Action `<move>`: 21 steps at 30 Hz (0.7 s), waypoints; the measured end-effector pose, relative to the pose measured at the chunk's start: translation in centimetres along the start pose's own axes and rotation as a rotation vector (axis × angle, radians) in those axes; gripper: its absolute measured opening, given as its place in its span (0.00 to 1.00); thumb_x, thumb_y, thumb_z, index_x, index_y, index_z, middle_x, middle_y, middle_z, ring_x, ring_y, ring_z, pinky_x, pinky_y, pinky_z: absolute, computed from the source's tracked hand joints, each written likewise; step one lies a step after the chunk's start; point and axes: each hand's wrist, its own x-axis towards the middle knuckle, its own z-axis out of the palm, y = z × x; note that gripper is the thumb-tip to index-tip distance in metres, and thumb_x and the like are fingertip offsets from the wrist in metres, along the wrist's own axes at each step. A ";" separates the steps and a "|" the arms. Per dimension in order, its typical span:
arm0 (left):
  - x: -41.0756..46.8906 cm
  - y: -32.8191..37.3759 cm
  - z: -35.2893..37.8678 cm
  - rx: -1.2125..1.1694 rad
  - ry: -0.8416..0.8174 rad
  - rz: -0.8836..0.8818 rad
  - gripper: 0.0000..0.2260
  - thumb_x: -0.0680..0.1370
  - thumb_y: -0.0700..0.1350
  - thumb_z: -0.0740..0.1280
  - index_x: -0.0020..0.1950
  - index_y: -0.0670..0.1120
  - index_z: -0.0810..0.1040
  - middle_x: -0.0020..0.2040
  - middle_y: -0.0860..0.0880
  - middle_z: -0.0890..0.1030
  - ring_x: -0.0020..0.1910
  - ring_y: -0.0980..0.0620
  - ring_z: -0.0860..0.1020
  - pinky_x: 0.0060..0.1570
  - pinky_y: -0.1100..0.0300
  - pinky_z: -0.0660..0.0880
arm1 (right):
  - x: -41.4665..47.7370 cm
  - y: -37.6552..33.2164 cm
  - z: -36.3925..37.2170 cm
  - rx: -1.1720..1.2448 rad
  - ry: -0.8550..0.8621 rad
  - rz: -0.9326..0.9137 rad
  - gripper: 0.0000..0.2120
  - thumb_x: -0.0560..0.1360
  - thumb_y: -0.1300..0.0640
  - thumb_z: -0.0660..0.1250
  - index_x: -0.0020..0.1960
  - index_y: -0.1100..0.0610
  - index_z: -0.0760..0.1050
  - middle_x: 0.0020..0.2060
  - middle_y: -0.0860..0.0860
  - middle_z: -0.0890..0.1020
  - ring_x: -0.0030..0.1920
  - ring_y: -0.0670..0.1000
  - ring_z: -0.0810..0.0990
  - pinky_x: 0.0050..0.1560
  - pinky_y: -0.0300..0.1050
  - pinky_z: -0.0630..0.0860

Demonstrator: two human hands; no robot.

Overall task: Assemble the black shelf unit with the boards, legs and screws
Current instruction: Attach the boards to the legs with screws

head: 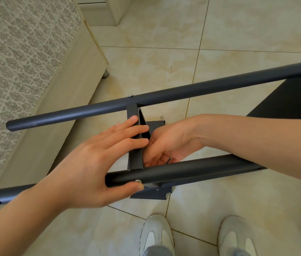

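Shelf unit on its side, centre frame, over tiled floor (pixel 164 67) | left hand (pixel 90 163) flat, fingers straight, bracing middle board (pixel 136 157), thumb by screw (pixel 138 181) in near leg (pixel 192 170), likely steadying the joint | right hand (pixel 166 145) at 3 o'clock of board, curled on small metal piece (pixel 169 159), kind unclear | far leg (pixel 183 91) at 12 o'clock already screwed.

The 2 tubular legs (pixel 146 99) are showing smooth, dark-grey painted metal with a soft satin sheen. The screw heads (pixel 131 95) are glinting as bright bare metal. The board (pixel 135 159) is looking matt black. The floor tiles (pixel 164 61) are gleaming glossy, with beige marbling. The mattress (pixel 16 52) is wearing quilted patterned cloth, and the bed frame (pixel 53 108) is showing pale wood grain.
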 end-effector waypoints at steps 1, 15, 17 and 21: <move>0.0 0.0 0.0 0.001 0.000 0.000 0.30 0.76 0.62 0.67 0.72 0.47 0.73 0.77 0.53 0.68 0.80 0.52 0.59 0.74 0.51 0.62 | 0.1 0.0 -0.1 0.002 0.015 0.006 0.07 0.78 0.57 0.67 0.44 0.58 0.81 0.38 0.52 0.84 0.39 0.49 0.81 0.50 0.44 0.78; 0.3 0.1 0.0 0.008 -0.004 0.008 0.30 0.75 0.61 0.68 0.71 0.46 0.74 0.77 0.52 0.68 0.80 0.51 0.59 0.74 0.50 0.63 | 0.0 0.3 -0.4 0.022 -0.024 0.003 0.07 0.79 0.57 0.66 0.47 0.58 0.81 0.41 0.52 0.84 0.42 0.50 0.81 0.52 0.45 0.78; 0.3 0.1 -0.1 0.011 -0.005 0.009 0.29 0.75 0.61 0.68 0.71 0.46 0.74 0.77 0.52 0.68 0.80 0.51 0.59 0.74 0.50 0.63 | -0.1 0.4 -0.4 0.028 -0.046 -0.002 0.06 0.79 0.57 0.66 0.50 0.58 0.81 0.44 0.53 0.84 0.45 0.51 0.81 0.53 0.46 0.78; 0.4 0.2 -0.1 0.011 -0.004 0.012 0.29 0.75 0.61 0.68 0.71 0.46 0.74 0.77 0.52 0.68 0.80 0.52 0.59 0.75 0.52 0.62 | -0.2 0.6 -0.5 0.090 -0.083 -0.051 0.06 0.80 0.62 0.65 0.50 0.58 0.80 0.44 0.53 0.84 0.45 0.51 0.82 0.57 0.49 0.78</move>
